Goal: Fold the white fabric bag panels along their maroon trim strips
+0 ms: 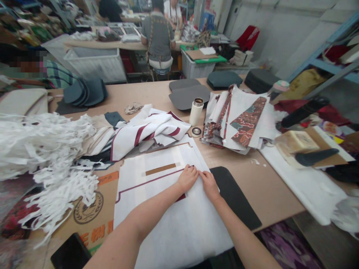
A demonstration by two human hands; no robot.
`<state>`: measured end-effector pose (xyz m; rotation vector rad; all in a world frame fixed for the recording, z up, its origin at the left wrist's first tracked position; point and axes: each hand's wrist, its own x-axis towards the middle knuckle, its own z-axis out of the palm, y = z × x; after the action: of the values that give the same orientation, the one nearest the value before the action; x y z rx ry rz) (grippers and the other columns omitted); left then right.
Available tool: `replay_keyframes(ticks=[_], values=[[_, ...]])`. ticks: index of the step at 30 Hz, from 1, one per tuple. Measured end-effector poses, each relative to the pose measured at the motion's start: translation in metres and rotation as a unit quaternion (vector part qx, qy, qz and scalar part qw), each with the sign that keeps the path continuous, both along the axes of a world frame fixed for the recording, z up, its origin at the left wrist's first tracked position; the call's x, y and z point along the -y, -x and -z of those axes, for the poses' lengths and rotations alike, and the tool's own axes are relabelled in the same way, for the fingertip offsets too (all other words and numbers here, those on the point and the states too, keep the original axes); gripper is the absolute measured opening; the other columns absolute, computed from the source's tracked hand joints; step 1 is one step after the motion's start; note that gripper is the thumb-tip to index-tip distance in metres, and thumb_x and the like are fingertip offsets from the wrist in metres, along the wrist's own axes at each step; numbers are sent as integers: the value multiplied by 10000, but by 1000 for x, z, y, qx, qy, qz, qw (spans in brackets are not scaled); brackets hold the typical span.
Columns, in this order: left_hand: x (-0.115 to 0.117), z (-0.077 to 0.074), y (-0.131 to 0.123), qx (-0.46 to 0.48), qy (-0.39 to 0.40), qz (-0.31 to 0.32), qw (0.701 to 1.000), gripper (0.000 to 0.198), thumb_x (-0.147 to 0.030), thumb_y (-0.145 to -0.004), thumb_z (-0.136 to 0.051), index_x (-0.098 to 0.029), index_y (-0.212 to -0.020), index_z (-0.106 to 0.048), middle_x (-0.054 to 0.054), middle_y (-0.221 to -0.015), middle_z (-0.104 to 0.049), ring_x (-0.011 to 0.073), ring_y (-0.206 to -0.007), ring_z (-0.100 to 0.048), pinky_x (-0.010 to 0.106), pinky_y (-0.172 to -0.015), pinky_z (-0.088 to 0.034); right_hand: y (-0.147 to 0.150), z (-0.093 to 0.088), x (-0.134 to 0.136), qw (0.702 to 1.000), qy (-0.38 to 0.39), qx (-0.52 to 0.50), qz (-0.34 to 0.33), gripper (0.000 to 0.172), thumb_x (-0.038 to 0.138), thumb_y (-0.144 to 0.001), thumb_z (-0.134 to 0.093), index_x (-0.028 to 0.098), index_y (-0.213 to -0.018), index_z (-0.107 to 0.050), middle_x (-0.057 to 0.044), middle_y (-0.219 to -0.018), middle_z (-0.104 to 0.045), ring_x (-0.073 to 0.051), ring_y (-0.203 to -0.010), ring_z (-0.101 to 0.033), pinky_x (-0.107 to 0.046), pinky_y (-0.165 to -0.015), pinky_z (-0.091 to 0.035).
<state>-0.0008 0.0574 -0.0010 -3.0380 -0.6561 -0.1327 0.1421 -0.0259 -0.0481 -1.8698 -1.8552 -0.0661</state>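
Observation:
A white fabric piece (162, 216) with thin dark-red edging lies over my end of the table and hangs toward me. My left hand (188, 180) is closed at its right edge, fingers bent down around the cloth. Close beside it, my right hand (209, 185) pinches the same edge, its fingertips partly hidden. Beneath lies another white panel (129, 168) with a brown strip (160, 169) showing through a slot. A dark grey rounded board (235, 198) lies flat just right of my right hand.
Crumpled white cloth with dark-red stripes (148, 129) lies beyond the panels. A cream bottle (196, 112) stands uncapped, its lid (196, 131) beside it. Patterned fabric pieces (246, 123) are piled right. White strips (56, 145) heap left; a black phone (70, 252) lies front left. Other people work behind.

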Motion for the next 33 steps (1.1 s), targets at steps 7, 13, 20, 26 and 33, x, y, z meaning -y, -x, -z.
replay_keyframes(ticks=[7,13,20,26,33], values=[[-6,-2,9,51,86,-152,983,251,-194,-903,-349,-208,-1028,-566,58,-1034,-602,197,-1022,-499,416,-937,-326,7,-39,-13,977,128,162,-58,310,38,-803,-395,128,-986,-629,-128,-897,-584,-226,-814,-502,-322,-690,-404],[-29,-17,27,31,194,-340,919,225,-266,-802,-522,-210,-1009,-590,68,-1036,-626,229,-1004,-534,373,-841,-400,-6,-51,-52,983,175,43,-45,231,80,-821,-434,175,-847,-643,-68,-866,-585,-177,-827,-523,-256,-701,-377],[-41,-24,14,3,276,-364,889,173,-237,-739,-531,-235,-831,-677,53,-945,-681,235,-944,-591,370,-812,-424,-10,-47,-86,977,191,-38,-84,160,100,-810,-489,152,-863,-631,-53,-883,-573,-150,-886,-523,-227,-793,-376],[-35,-20,14,26,253,-340,905,192,-206,-768,-512,-216,-874,-672,52,-955,-671,216,-937,-592,346,-831,-424,0,-64,-99,949,278,107,-106,159,127,-853,-437,164,-910,-580,-67,-917,-575,-169,-854,-531,-241,-686,-388],[-28,-12,24,75,216,-275,934,201,-221,-833,-487,-200,-872,-683,55,-912,-632,195,-930,-549,294,-837,-411,7,-78,-106,912,281,208,-213,197,134,-881,-378,148,-929,-568,-98,-961,-562,-202,-894,-515,-273,-700,-394]])
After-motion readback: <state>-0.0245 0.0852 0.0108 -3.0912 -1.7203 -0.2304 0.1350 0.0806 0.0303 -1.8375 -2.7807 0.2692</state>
